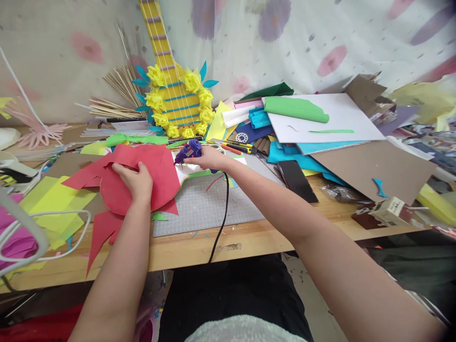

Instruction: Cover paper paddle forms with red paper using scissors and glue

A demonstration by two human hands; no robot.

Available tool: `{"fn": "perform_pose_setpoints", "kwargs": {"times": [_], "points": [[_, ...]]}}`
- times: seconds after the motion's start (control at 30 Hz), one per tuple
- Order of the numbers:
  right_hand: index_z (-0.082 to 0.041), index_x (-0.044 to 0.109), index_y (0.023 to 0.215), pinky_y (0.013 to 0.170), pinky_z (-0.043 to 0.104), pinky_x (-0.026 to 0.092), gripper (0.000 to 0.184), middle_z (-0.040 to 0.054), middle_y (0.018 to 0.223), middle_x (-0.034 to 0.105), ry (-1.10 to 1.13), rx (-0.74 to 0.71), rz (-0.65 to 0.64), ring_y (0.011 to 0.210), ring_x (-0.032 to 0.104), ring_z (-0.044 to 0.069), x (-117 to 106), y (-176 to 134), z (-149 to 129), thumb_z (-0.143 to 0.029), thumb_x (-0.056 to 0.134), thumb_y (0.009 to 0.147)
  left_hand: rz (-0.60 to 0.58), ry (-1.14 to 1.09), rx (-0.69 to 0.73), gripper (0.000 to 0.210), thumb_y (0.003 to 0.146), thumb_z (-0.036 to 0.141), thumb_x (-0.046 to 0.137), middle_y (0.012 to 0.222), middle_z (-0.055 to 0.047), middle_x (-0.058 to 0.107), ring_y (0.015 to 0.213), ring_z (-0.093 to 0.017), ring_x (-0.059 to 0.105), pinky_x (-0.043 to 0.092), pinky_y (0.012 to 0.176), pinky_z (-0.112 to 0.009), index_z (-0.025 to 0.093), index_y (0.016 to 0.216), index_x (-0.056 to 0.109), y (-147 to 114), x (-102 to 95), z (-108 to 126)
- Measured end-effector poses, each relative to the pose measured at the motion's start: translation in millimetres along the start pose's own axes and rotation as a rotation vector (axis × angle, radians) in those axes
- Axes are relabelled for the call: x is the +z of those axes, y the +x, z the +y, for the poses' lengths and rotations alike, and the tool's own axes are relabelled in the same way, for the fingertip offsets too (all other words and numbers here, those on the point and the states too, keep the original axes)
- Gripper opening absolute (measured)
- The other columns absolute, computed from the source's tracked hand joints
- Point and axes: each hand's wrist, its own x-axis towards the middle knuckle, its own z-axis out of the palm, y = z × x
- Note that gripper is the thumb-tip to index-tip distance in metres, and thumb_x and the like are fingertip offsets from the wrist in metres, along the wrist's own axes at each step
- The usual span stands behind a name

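Observation:
My right hand (206, 158) is wrapped around a purple glue gun (188, 151), whose nozzle points left at the edge of the red paper. A black cord hangs from the glue gun over the table's front edge. My left hand (135, 179) grips the red paper (156, 164) at a raised fold, with the thumb and fingers on either side of a dark gap. This paper covers a rounded flat shape with pointed pieces sticking out at the left and below. A white and green part (181, 173) of the shape shows under the glue gun's nozzle.
A grey cutting mat (199, 204) lies beneath the work. Behind stands a yellow paper guitar (178, 102) with paper flowers. To the right are a black phone (297, 180), a white board (327, 118) and brown cardboard (370, 166). Yellow sheets (53, 204) and a white cable loop (85, 228) are at the left.

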Motion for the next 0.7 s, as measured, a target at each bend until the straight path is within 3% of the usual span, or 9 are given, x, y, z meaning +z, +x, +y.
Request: {"fn": "perform_pose_setpoints", "kwargs": {"times": [0.27,0.7], "points": [[-0.017,0.062,0.104,0.060,0.022,0.043,0.036,0.0018,0.077,0.064,-0.030,-0.017,0.017,0.058,0.055,0.010,-3.4,-12.2,-2.5,-0.045,0.063,0.081,-0.006,0.017,-0.020,0.055,0.077,0.009,0.051,0.132,-0.024,0.048,0.123,-0.024,0.052,0.039,0.105,-0.035,0.006,0.128,0.033,0.8,0.9,-2.8],[-0.017,0.067,0.095,0.063,0.024,0.047,0.033,0.0029,0.078,0.065,-0.012,-0.049,-0.098,0.066,0.059,0.013,-7.6,-18.7,5.7,-0.045,0.066,0.078,-0.007,0.007,-0.009,0.053,0.077,0.008,0.051,0.133,-0.025,0.046,0.125,-0.024,0.050,0.037,0.107,-0.035,0.004,0.127,0.033,0.6,0.1,-0.7]]}}
